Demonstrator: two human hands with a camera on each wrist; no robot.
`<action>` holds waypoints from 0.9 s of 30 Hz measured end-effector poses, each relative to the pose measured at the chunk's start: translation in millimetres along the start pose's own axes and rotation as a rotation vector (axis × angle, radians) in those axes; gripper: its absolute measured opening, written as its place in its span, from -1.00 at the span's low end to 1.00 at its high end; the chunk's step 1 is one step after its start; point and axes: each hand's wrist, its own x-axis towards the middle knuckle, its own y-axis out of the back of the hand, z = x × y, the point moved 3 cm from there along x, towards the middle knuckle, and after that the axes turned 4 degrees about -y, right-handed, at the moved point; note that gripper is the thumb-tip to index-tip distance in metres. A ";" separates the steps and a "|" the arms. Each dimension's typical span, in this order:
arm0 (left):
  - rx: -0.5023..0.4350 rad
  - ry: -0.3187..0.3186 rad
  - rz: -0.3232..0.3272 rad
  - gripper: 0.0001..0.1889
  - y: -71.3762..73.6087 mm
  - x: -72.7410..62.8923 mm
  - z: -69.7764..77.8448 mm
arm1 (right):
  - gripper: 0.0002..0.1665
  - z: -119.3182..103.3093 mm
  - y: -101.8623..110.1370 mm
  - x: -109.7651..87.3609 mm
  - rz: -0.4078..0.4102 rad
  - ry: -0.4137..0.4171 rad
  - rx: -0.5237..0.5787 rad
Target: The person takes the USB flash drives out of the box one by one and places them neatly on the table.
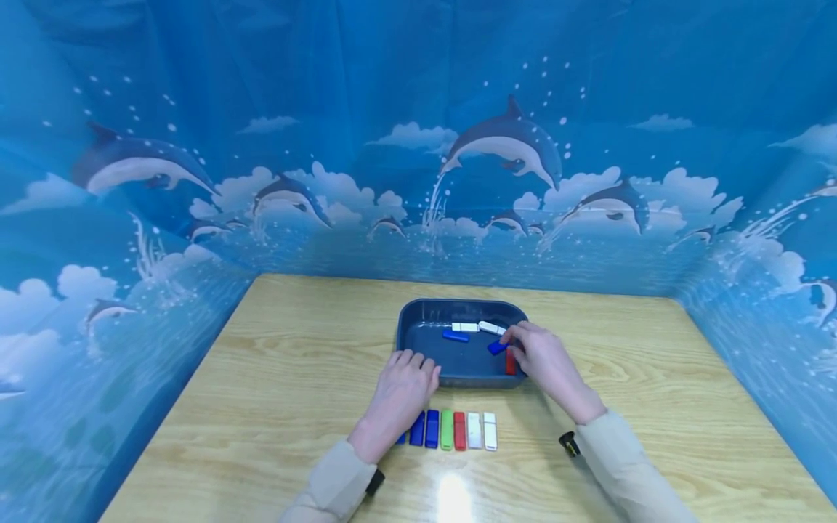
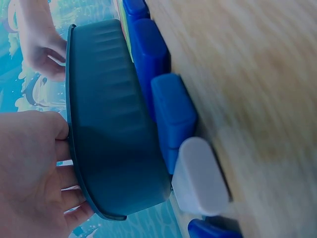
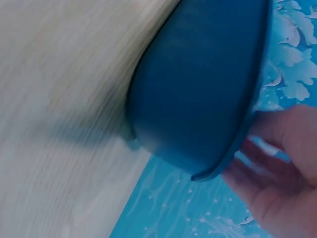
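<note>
My left hand (image 1: 407, 379) rests at the near-left rim of a dark blue tray (image 1: 458, 382), its fingers reaching over the edge. In the left wrist view the rim hides its fingertips. Over the tray's right side, my right hand (image 1: 544, 362) pinches a blue USB stick (image 1: 497, 348) between thumb and fingertips. Just below that stick lies a red USB stick (image 1: 510, 362), partly covered by the hand. Farther back in the tray are two white USB sticks (image 1: 465, 327) and another blue stick (image 1: 455, 336).
In front of the tray, several USB sticks stand in a row: white, red (image 1: 460, 431), green (image 1: 447, 430) and blue (image 1: 431, 429). The left wrist view adds a grey-white stick (image 2: 198, 178) farther along. A dolphin-print curtain (image 1: 418, 145) borders the wooden table (image 1: 294, 349).
</note>
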 end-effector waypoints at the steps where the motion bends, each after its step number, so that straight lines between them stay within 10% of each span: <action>1: 0.001 0.000 0.002 -0.71 0.1 0.1 0.0 | -0.80 1.1 -2.3 1.7 -0.025 0.026 -0.017; 13: -0.002 0.008 -0.004 -0.71 -1.7 0.2 0.2 | -0.66 11.7 -16.3 16.9 -0.201 0.218 -0.212; 27: -0.009 0.002 0.000 -0.71 -0.9 -0.4 -0.1 | -0.81 13.4 -21.3 27.9 -0.293 0.211 -0.211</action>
